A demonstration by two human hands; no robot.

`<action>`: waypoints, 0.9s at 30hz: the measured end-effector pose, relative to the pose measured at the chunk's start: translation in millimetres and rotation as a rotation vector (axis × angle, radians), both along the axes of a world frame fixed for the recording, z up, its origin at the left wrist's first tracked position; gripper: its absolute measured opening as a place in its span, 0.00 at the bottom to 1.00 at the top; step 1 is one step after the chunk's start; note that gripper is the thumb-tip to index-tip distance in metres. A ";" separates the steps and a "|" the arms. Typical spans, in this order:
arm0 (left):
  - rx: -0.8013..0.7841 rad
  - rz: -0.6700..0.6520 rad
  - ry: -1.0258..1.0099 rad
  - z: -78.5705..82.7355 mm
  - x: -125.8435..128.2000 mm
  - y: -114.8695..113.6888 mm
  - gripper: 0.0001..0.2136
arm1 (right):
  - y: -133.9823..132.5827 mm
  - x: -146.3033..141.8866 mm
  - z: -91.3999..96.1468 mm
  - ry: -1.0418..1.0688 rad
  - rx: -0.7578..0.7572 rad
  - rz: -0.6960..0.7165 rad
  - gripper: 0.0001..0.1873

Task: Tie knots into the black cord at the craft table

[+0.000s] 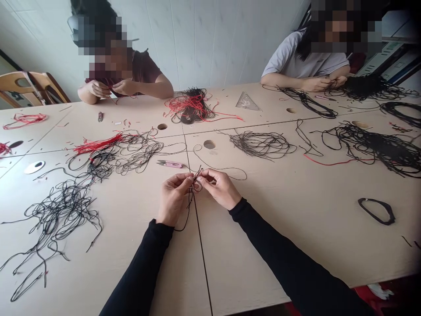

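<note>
My left hand (174, 195) pinches a thin black cord (188, 210) between thumb and fingertips over the seam of the table. My right hand (221, 186) is closed on the same cord from the other side, and the two hands' fingertips almost meet. A small loop shows between them, short ends stick up above, and a longer end hangs below toward my left wrist. Whether there is a knot at the pinch is too small to tell. Just beyond my left hand lie pink-handled thread snips (171, 164).
Tangled black cords (66, 206) spread at left, near a red bundle (98, 144). A black coil (263, 144) lies ahead; a larger pile (378, 142) and a black band (376, 210) are at right. Two people sit across, hands on cords, near a clear triangle ruler (246, 102).
</note>
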State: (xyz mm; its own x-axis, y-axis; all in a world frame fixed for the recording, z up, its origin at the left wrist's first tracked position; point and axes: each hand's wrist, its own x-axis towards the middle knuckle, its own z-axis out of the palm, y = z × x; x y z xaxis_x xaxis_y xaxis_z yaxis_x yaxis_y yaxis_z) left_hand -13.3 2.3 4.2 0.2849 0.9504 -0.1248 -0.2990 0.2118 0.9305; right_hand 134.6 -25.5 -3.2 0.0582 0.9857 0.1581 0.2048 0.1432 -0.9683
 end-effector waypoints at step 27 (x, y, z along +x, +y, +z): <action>0.005 -0.075 0.040 4.3 -0.2 -2.9 0.12 | 1.2 0.8 4.7 0.535 -0.360 -0.041 0.16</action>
State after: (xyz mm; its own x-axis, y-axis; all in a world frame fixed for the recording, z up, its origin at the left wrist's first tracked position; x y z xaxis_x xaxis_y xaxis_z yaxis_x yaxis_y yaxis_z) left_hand -13.5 -0.6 8.5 0.3504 0.9271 -0.1329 -0.2454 0.2278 0.9423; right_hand 135.4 -24.4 1.5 0.0758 0.9669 -0.2436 -0.3214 -0.2076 -0.9239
